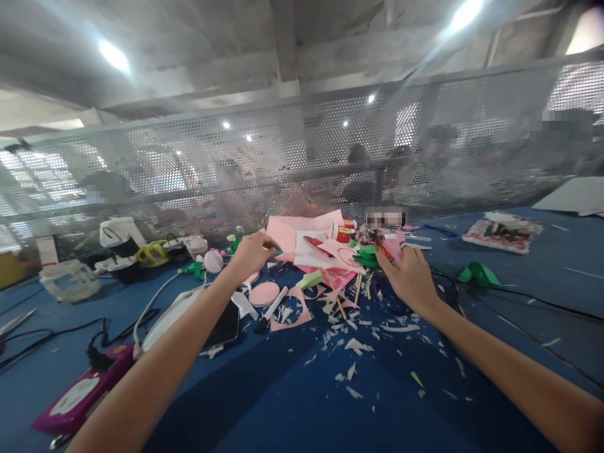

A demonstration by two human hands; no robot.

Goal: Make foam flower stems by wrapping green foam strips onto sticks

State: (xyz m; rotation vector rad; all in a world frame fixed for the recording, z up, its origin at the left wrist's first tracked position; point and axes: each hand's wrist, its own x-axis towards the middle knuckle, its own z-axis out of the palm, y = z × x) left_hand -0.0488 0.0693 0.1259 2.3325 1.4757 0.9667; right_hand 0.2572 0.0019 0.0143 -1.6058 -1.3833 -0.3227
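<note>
The pink sheet (287, 229), amid scraps (353, 345) at the far middle of the desk (292, 402), is pinched in the closed grip of the left hand (252, 251) and is best drawn out slowly while the green cut-outs (368, 257) are steadied by the right hand (410, 277), whose grip cannot be told.

This is looking like a shared craft workshop inside an industrial hall. White paper scraps (356, 345) are littering a blue worktable (283, 402), pink paper sheets (287, 229) are piling up at its middle, a marker (271, 310) is lying among cut-out shapes, and cables (519, 296) are trailing across the top. A perforated metal screen (330, 145) is running along the far edge, and other people (356, 157) (blurred through the holes) are sitting behind it. Lights (113, 55) are glaring from a bare concrete ceiling (212, 44).
</note>
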